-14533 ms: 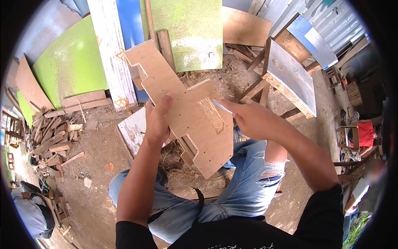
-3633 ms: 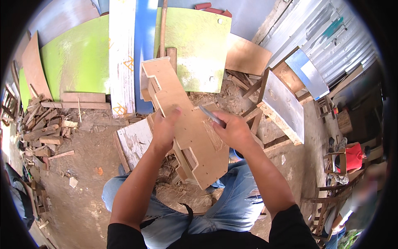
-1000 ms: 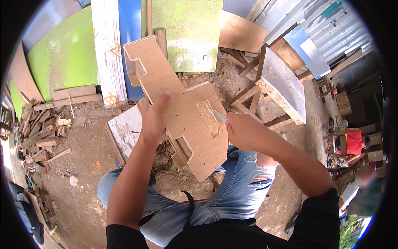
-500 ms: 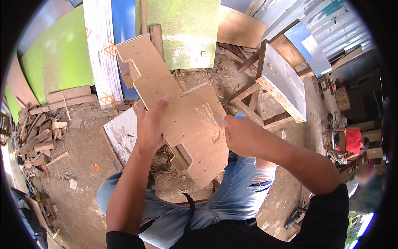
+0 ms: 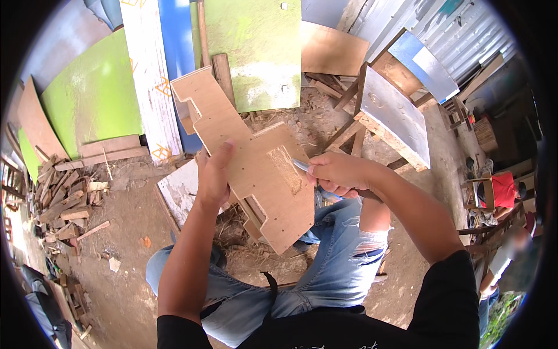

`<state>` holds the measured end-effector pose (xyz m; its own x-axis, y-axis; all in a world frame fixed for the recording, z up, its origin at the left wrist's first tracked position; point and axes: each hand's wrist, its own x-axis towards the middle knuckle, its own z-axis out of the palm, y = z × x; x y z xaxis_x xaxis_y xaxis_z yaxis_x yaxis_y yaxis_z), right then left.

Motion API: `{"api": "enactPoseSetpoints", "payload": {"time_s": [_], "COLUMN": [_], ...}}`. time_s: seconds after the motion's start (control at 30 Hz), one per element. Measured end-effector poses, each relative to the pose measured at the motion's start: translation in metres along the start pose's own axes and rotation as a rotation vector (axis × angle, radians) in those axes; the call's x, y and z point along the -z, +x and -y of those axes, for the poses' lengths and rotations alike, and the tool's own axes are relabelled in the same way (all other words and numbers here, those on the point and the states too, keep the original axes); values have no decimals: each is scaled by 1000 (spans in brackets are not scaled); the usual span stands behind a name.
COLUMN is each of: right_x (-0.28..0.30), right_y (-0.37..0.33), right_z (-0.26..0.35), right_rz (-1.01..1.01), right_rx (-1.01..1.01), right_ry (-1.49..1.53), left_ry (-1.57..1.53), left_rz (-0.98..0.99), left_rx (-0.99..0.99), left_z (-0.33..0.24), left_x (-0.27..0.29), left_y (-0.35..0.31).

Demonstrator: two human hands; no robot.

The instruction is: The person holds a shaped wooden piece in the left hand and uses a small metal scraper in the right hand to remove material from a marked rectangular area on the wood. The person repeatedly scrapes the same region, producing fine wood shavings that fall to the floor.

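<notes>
A stepped plywood piece with notched edges and small dark fastener marks is held tilted above my knees. On its right part is a rough, pale gouged patch. My left hand grips the left edge, thumb on the top face and fingers hidden behind. In my right hand is a chisel-like tool, its silver blade pointing left at the right side of the patch. Most of its handle is hidden in my fist. Whether the blade tip touches the wood I cannot tell.
Beneath the plywood is a worn white board. Scrap wood lies piled at left. Green panels lean at the back. A wooden stand with a grey-white top is at right. Other people are at the far right.
My right hand has turned and lowered slightly, so more of the silver blade shows. My left hand keeps hold of the plywood. The whole view has shifted a little.
</notes>
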<state>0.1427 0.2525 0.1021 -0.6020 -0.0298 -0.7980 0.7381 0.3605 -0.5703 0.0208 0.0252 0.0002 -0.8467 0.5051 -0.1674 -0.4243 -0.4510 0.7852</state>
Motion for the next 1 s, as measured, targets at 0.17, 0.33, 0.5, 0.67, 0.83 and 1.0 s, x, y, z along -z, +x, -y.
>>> {"api": "enactPoseSetpoints", "payload": {"time_s": [0.17, 0.33, 0.5, 0.67, 0.83, 1.0], "right_x": [-10, -30, -34, -39, -40, -34], "right_y": [-3, 0, 5, -2, -4, 5], "right_z": [-3, -17, -22, -12, -8, -18], "right_rz": [-121, -403, -443, -421, -405, -351], "right_rx": [38, 220, 250, 172, 171, 195], "right_ry": [-112, -508, -696, -750, -730, -876], "left_ry": [1, 4, 34, 18, -13, -12], "left_rz": [-26, -36, -34, -61, -58, -74], "left_rx": [-20, -19, -39, -25, -36, -42], "left_z": [3, 5, 2, 2, -1, 0], "left_x": [2, 0, -4, -6, -9, -10], "left_y": [5, 6, 4, 2, -1, -4]}}
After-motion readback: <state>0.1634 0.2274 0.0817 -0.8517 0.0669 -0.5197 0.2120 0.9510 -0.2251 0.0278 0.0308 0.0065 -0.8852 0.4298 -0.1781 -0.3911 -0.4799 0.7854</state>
